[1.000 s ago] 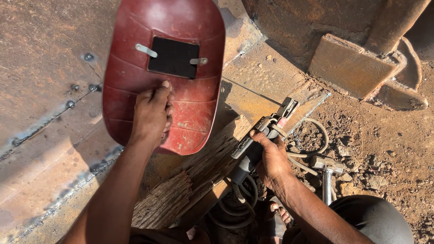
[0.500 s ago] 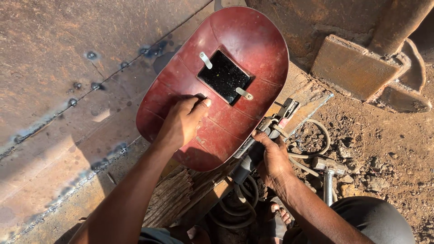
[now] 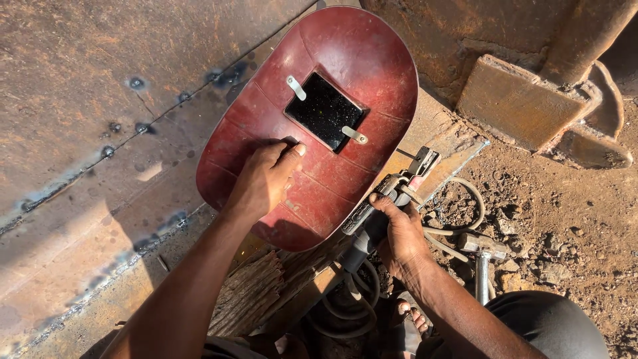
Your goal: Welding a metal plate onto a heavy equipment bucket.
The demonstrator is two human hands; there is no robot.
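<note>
Head view, looking down at both hands. Far left of the left grip lies a rusted steel plate [image 3: 86,100] crossed by a seam of dark tack spots [image 3: 136,83] that runs from lower left to upper right. The left hand [image 3: 262,183] lies palm-down on the back of a red welding shield [image 3: 312,126], fingers curled at a handle near the lower left corner of the dark lens [image 3: 325,111]; the grip is closed on the shield, though the handle itself is hidden under the fingers. The shield's long axis tilts from the left grip up and to the right, so that the lens sits just above and right of the knuckles and the lower edge reaches down toward a bundle of rusty rods [image 3: 249,296] below the wrist. To the right, the right hand [image 3: 399,233] is wrapped tightly round the handle of an electrode holder [image 3: 392,199], whose axis points up and right from the grip toward its clamp jaw [image 3: 422,161]; whether a rod is clamped there cannot be told. The holder's upper end touches or passes just under the shield's right lower rim. A cable [image 3: 465,199] loops right of this grip, and a hammer [image 3: 482,249] lies just beyond on the dirt ground [image 3: 571,219]. The left hand is the nearer to the seam; the holder lies well apart from it, behind the shield.
</note>
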